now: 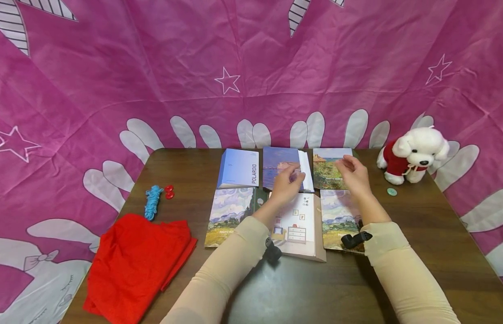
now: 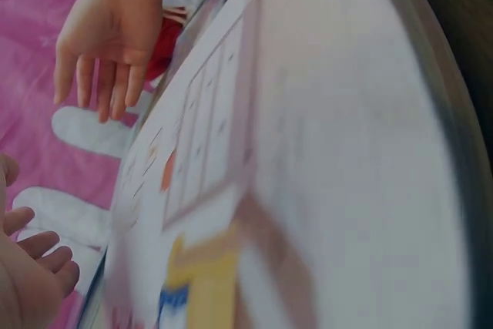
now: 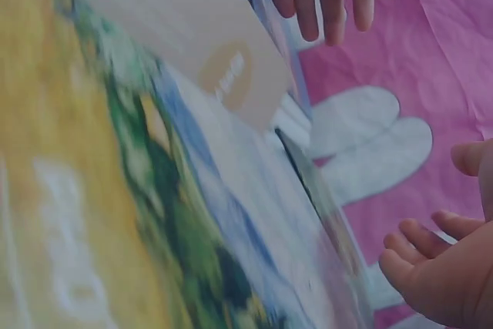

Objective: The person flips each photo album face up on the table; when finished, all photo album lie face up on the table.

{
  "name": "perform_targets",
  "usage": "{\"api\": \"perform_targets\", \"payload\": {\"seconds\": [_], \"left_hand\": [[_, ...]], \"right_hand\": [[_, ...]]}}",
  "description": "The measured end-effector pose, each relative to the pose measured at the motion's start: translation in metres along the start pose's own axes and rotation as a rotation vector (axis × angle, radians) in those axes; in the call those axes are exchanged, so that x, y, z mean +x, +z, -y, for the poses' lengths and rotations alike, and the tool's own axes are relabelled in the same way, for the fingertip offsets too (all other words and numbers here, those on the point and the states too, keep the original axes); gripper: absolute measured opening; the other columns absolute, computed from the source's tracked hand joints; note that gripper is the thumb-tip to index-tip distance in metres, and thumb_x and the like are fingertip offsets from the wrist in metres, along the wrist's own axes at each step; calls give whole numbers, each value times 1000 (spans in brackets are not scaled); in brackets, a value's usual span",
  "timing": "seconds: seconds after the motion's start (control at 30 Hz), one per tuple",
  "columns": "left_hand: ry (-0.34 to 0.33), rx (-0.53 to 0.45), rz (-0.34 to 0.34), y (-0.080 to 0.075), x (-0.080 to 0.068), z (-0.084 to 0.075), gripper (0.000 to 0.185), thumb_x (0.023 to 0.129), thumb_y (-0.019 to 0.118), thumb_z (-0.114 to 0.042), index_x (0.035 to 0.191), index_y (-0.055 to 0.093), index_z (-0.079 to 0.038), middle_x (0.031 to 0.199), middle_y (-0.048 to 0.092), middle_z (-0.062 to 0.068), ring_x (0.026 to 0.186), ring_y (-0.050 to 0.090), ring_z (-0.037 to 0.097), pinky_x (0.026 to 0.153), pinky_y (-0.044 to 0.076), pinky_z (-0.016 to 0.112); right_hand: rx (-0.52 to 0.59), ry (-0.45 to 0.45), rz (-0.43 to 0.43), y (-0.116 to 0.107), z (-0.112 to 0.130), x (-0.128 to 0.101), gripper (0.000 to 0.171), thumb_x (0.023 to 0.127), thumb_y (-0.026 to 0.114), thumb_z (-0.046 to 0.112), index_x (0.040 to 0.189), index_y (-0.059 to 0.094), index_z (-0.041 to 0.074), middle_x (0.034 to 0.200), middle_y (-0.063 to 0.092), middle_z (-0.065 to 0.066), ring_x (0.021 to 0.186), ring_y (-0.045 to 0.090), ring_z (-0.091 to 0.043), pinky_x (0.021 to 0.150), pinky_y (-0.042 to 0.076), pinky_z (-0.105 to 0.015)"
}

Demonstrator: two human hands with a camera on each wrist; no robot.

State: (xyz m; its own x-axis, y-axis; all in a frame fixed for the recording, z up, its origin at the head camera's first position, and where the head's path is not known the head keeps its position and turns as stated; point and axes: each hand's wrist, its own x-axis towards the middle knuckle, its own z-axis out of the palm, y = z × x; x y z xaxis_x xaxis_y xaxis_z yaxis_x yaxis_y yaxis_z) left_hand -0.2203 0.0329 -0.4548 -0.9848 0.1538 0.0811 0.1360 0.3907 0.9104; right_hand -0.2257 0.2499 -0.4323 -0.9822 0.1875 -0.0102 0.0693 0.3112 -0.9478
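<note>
Far to the left of both hands, a red cloth [image 1: 138, 261] lay on the tabletop [image 1: 429, 234] beside blue yarn [image 1: 152, 201]. The left hand [image 1: 287, 182] hovered, fingers relaxed and holding nothing, over the sea-picture album [image 1: 277, 164]. Just beside it, the right hand [image 1: 354, 173] hung loose above the green landscape album [image 1: 326, 168]. Further right sat a plush dog [image 1: 413, 155].

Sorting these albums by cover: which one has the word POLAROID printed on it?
The pale blue album at the back left of the six. It alone is a plain colour with POLAROID lettering; the other five show painted or drawn pictures.
</note>
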Motion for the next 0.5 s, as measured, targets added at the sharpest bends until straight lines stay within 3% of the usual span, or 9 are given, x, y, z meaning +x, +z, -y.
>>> {"api": "perform_targets", "payload": {"seconds": [0.1,0.27,0.5], "left_hand": [[2,-8,39,13,0,-5,46,104,57,-32,146,55,-16,142,59,12,127,57,29,105,47,43],[30,-10,89,31,3,-10,46,105,55,-31,147,54,-11,143,58,13,128,56,28,103,49,39],[-12,-12,141,44,4,-17,48,106,54,-31,149,51,-10,146,55,10,133,53,27,107,47,40]], "right_hand": [[-20,23,-32,-10,-3,1,64,104,56,37,154,38,1,150,46,-20,138,43,-33,112,41,-40],[-27,65,-50,-26,-11,3,67,104,53,41,156,34,3,154,41,-21,141,39,-35,115,36,-46],[-45,116,-66,-38,-24,8,71,103,51,46,157,34,4,154,40,-21,141,37,-35,115,35,-48]]}}
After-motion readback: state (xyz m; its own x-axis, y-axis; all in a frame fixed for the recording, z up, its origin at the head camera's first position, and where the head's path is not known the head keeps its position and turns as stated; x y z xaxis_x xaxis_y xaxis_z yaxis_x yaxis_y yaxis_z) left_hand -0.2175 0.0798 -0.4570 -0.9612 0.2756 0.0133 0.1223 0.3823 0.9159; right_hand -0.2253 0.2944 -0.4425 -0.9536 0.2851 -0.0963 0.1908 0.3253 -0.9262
